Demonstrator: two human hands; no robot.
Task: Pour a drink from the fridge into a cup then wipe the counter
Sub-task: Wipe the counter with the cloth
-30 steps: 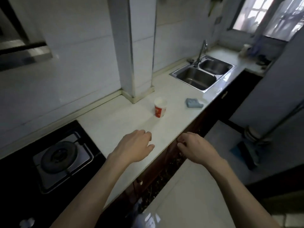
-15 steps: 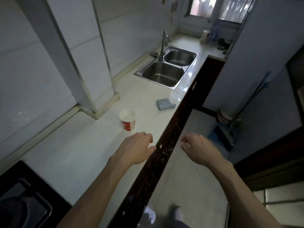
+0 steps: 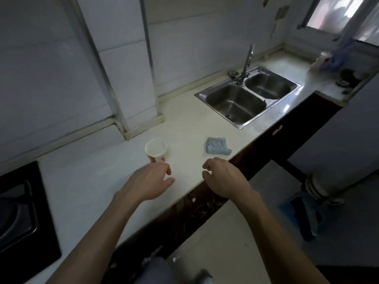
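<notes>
A red and white paper cup (image 3: pixel 156 150) stands upright on the pale counter (image 3: pixel 96 177), near a tiled pillar. A folded grey-blue cloth (image 3: pixel 217 146) lies to its right, close to the counter's front edge. My left hand (image 3: pixel 149 182) hovers just in front of the cup, fingers loosely curled and holding nothing. Over the counter edge, below the cloth, my right hand (image 3: pixel 222 178) is also loosely curled and holds nothing. No fridge or drink is in view.
A steel double sink (image 3: pixel 248 95) with a tap sits further right along the counter. A black gas hob (image 3: pixel 18 214) is at the left. Bottles and clutter stand in the far corner under the window. A mop and bucket (image 3: pixel 307 201) stand on the floor.
The view has swung back left and closer to the counter. Both hands have moved forward toward the cup and cloth, the right hand now over the counter edge.
</notes>
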